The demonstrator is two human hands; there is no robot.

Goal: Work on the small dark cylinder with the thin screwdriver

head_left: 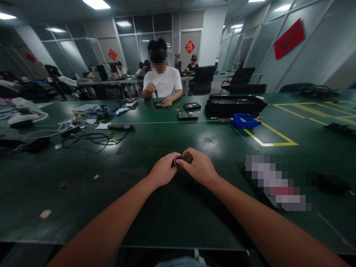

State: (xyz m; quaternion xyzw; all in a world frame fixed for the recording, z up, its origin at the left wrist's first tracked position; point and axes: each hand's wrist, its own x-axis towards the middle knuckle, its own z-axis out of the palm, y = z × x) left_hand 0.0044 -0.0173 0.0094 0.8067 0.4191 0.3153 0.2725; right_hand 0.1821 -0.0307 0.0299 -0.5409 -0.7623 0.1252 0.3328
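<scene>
Near the middle of the green table, my left hand [164, 169] is closed round a small dark round object [174, 162] with a pale rim. Its exact kind does not show, as fingers hide most of it. My right hand [201, 167] meets it from the other side, the thumb laid against the rim and the index finger bent over the top. Both hands are held close together above the table surface.
The green table [125, 215] spreads all round. To the right lies a blurred-out pale item [275, 181]. Black cables [94, 138] and a screwdriver-like tool [121, 127] lie left. Beyond are a blue bin [246, 121], hard drives [188, 115], a black case [235, 106] and a seated person [164, 79].
</scene>
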